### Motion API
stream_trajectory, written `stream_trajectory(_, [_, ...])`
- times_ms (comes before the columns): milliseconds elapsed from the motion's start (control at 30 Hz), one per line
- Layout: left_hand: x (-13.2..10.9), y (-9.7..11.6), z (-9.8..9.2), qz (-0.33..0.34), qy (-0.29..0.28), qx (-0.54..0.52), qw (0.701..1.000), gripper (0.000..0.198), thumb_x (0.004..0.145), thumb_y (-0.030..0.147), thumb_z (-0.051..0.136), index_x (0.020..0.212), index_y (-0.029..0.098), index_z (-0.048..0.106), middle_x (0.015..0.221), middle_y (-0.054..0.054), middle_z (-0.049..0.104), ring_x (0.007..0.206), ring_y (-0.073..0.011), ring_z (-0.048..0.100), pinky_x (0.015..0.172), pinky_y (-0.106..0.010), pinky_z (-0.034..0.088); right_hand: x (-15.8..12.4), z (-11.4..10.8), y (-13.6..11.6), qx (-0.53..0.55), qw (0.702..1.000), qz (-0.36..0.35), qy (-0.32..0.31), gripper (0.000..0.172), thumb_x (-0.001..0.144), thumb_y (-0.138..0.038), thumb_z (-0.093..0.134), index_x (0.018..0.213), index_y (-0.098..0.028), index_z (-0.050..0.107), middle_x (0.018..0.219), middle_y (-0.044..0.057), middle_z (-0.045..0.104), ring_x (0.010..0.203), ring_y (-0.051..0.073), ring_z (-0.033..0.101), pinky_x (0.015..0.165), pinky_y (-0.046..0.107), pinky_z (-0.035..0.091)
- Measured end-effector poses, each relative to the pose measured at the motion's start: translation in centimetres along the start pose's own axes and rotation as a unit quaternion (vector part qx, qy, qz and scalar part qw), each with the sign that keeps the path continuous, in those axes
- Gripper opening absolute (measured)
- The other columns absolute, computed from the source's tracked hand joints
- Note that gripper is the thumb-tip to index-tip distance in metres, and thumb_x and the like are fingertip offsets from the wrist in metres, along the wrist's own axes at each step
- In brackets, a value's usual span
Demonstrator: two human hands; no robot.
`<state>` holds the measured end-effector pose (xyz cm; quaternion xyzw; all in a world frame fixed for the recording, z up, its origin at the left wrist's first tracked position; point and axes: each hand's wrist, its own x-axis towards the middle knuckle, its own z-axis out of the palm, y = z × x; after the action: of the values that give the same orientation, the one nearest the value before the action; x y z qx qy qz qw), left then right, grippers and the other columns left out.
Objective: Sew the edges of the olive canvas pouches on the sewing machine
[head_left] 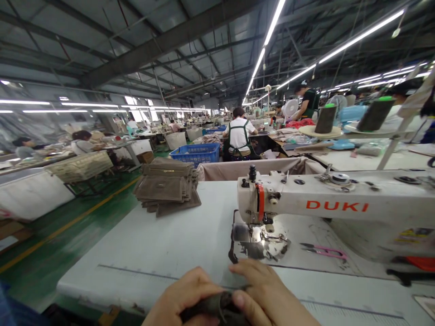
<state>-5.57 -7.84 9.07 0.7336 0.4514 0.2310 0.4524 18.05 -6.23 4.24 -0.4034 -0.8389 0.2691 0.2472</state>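
Low in the head view, both my hands are on a dark brown-grey piece of fabric (217, 308), bunched or folded, near the table's front edge. My left hand (186, 294) grips its left side, thumb on top. On the right side, my right hand (261, 292) has its thumb pressed to the fabric, with the index finger stretched out toward the machine. Just beyond stands a white sewing machine (292, 199) marked DUKI; its needle area (267, 237) shows no fabric under it. The lower part of the fabric is cut off by the frame.
A stack of brown-grey fabric pieces (166, 185) lies at the table's far left. Pink-handled thread snips (324, 251) rest on the machine bed. Behind are a cloth-lined bin (231, 171), a blue crate (197, 154) and a seated co-worker (239, 136). Thread cones (325, 119) stand upper right.
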Motion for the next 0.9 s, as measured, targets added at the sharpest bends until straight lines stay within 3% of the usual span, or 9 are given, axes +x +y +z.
stream_trajectory(100, [0.2, 0.2, -0.1, -0.018, 0.016, -0.049, 0.998, 0.03, 0.087, 0.05, 0.062, 0.097, 0.023, 0.072, 0.09, -0.004, 0.057, 0.085, -0.0225, 0.056, 0.075, -0.029, 0.043, 0.1, -1.4, -0.4, -0.076, 0.997, -0.018, 0.012, 0.034, 0.094, -0.049, 0.054, 0.086, -0.025, 0.077, 0.142, 0.009, 0.052, 0.134, 0.042, 0.04, 0.105, 0.067, 0.034])
stream_trajectory(167, [0.4, 0.4, 0.1, -0.029, 0.022, -0.099, 0.994, 0.037, 0.087, 0.054, 0.061, 0.103, 0.022, 0.071, 0.095, -0.005, 0.058, 0.089, -0.0244, 0.056, 0.079, -0.031, 0.044, 0.0, -1.8, -0.9, -0.022, 0.998, -0.038, 0.04, 0.029, 0.09, -0.052, 0.062, 0.089, -0.027, 0.076, 0.139, 0.007, 0.055, 0.13, 0.036, 0.046, 0.104, 0.057, 0.042])
stream_trajectory(267, [0.6, 0.2, 0.9, -0.052, 0.024, -0.2, 0.978, 0.04, 0.084, 0.054, 0.067, 0.107, 0.021, 0.069, 0.097, -0.006, 0.062, 0.091, -0.0248, 0.057, 0.081, -0.032, 0.044, 0.0, -1.8, -1.4, 0.078, 0.993, -0.049, 0.074, 0.019, 0.092, -0.039, 0.063, 0.083, -0.025, 0.073, 0.107, 0.003, 0.07, 0.101, 0.021, 0.063, 0.089, 0.034, 0.052])
stream_trajectory(333, [0.8, -0.2, 1.5, -0.065, 0.043, -0.272, 0.959, 0.038, 0.079, 0.051, 0.073, 0.101, 0.019, 0.07, 0.092, -0.005, 0.064, 0.088, -0.0234, 0.058, 0.079, -0.031, 0.045, -0.1, -1.5, -1.4, 0.109, 0.99, -0.03, 0.084, 0.019, 0.092, -0.027, 0.06, 0.077, -0.023, 0.071, 0.086, 0.0, 0.071, 0.083, 0.015, 0.065, 0.078, 0.026, 0.053])
stream_trajectory(600, [0.9, -1.2, 2.8, -0.11, 0.126, -0.389, 0.906, 0.039, 0.065, 0.04, 0.087, 0.092, 0.015, 0.073, 0.082, -0.004, 0.067, 0.076, -0.0177, 0.059, 0.073, -0.027, 0.045, -1.0, -0.5, -0.9, 0.134, 0.98, -0.008, 0.145, 0.01, 0.083, -0.018, 0.061, 0.076, -0.023, 0.067, 0.085, -0.001, 0.07, 0.079, 0.014, 0.066, 0.072, 0.023, 0.052])
stream_trajectory(900, [1.3, -1.5, 3.7, -0.123, 0.128, -0.478, 0.86, 0.031, 0.065, 0.033, 0.088, 0.085, 0.016, 0.072, 0.078, -0.003, 0.066, 0.069, -0.0148, 0.062, 0.07, -0.025, 0.046, -1.0, -0.6, -1.0, 0.154, 0.979, -0.002, 0.131, 0.013, 0.082, -0.016, 0.057, 0.073, -0.023, 0.064, 0.083, -0.003, 0.069, 0.077, 0.012, 0.064, 0.07, 0.022, 0.049])
